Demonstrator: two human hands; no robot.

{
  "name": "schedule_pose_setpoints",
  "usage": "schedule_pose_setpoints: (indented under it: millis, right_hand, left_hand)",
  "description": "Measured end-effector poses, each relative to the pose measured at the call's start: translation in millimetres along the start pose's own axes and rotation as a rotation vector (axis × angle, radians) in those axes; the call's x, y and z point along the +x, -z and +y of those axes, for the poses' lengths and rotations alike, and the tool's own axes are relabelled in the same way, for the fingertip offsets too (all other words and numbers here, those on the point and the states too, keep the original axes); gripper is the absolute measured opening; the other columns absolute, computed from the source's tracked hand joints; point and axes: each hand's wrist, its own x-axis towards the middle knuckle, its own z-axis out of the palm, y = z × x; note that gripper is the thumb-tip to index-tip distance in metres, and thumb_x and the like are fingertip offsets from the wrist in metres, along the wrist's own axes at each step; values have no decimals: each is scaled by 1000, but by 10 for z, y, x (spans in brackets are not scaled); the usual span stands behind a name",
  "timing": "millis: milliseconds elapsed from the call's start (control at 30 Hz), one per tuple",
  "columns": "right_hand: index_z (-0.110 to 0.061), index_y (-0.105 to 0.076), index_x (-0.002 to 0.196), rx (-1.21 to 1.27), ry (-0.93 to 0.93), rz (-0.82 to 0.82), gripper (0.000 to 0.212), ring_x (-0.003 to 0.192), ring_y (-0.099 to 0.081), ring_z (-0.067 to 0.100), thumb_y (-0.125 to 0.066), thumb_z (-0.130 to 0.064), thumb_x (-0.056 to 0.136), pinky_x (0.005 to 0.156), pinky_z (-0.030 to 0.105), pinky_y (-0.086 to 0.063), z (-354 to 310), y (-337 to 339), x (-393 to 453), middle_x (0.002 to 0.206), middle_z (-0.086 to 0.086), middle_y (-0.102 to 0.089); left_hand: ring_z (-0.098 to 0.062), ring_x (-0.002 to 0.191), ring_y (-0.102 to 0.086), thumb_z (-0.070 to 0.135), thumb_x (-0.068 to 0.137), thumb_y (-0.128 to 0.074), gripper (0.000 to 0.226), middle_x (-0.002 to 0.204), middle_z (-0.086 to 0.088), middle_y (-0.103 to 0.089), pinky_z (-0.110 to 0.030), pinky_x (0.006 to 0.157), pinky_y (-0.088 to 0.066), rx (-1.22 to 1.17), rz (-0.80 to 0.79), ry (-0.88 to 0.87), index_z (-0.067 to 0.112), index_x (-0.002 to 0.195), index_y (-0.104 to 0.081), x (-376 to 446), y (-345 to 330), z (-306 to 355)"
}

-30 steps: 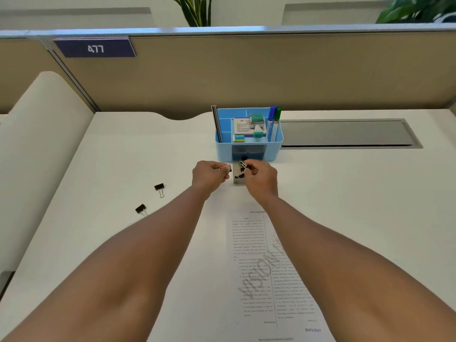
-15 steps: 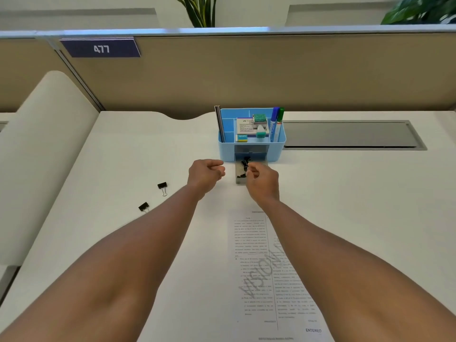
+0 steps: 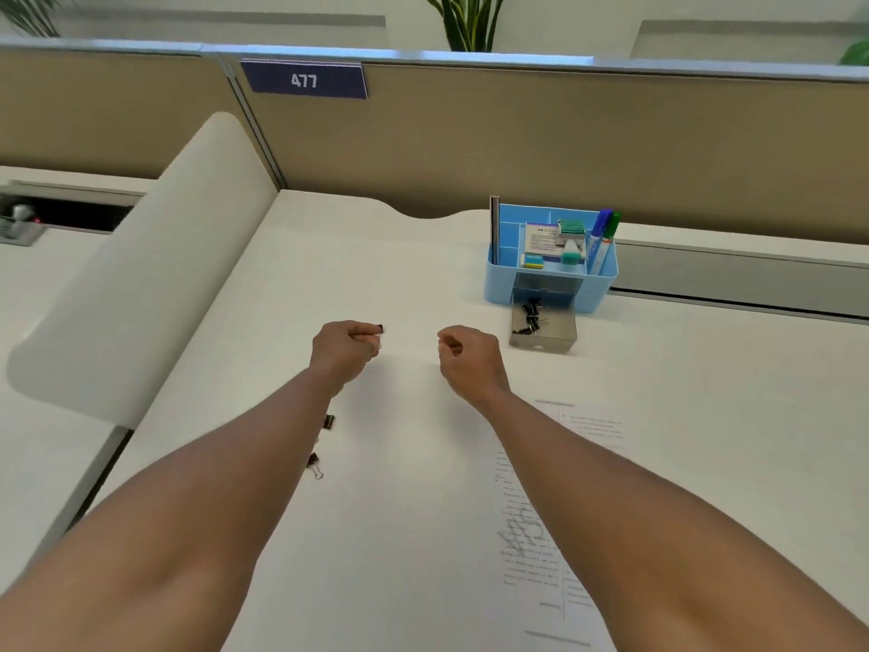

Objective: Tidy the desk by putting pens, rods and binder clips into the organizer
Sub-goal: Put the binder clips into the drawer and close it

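Nearest the viewer, a printed sheet (image 3: 559, 501) with unreadable text lies on the desk (image 3: 705, 440). Two loose binder clips (image 3: 327, 421) lie beside the left forearm. Further out, the left hand (image 3: 345, 348) is clenched on a black binder clip (image 3: 380, 328); the right hand (image 3: 468, 355) is loosely curled and holds nothing. Beyond, the blue organizer (image 3: 552, 263) has its drawer (image 3: 543, 329) pulled out, with clips inside. On the partition, a plate (image 3: 304, 79) reads "477".

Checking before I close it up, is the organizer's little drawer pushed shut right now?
No, the drawer is pulled out in front of the blue organizer, with black binder clips lying in it.
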Motion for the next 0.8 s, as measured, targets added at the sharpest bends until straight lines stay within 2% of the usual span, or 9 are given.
schedule_pose_setpoints:
  millis: [133, 267, 433, 633, 800]
  right_hand:
    - [-11, -70, 100, -14, 26, -76, 22, 90, -64, 19, -52, -7, 88, 82, 31, -53, -87, -194, -102, 98, 2, -70]
    - [-14, -69, 111, -61, 35, -136, 27, 100, -62, 17, -52, -11, 90, 89, 27, -50, -129, -364, -184, 112, 1, -68]
    - [-17, -68, 113, -152, 43, -254, 28, 104, -60, 17, -51, -14, 91, 91, 29, -49, -189, -539, -260, 114, 2, -65]
    - [-18, -65, 117, -235, 34, -411, 28, 105, -59, 19, -58, -17, 89, 92, 30, -49, -253, -741, -358, 114, 2, -61]
    - [-24, -59, 126, -423, 71, -558, 33, 117, -52, 21, -53, -20, 93, 97, 35, -46, -255, -920, -479, 125, 3, -51]
  left_hand:
    - [-8, 66, -56, 9, 87, -62, 22, 87, 3, -67, -15, 55, -42, 35, 36, 37, 18, 104, -72, -23, 211, -186]
    - [-15, 98, -62, 18, 85, -74, 26, 102, 3, -67, -23, 77, -45, 123, -2, 58, 19, 111, -70, -22, 398, -374]
    - [-18, 102, -57, 19, 83, -77, 34, 113, 0, -59, -27, 83, -44, 307, -82, 122, 22, 115, -66, -70, 578, -572]
    - [-18, 98, -57, 4, 80, -75, 37, 102, -1, -60, -25, 82, -41, 401, -171, 186, 16, 115, -68, -124, 675, -769]
    - [-19, 94, -58, -1, 76, -76, 40, 94, 4, -58, -25, 78, -45, 433, -195, 208, 18, 110, -68, -159, 661, -857]
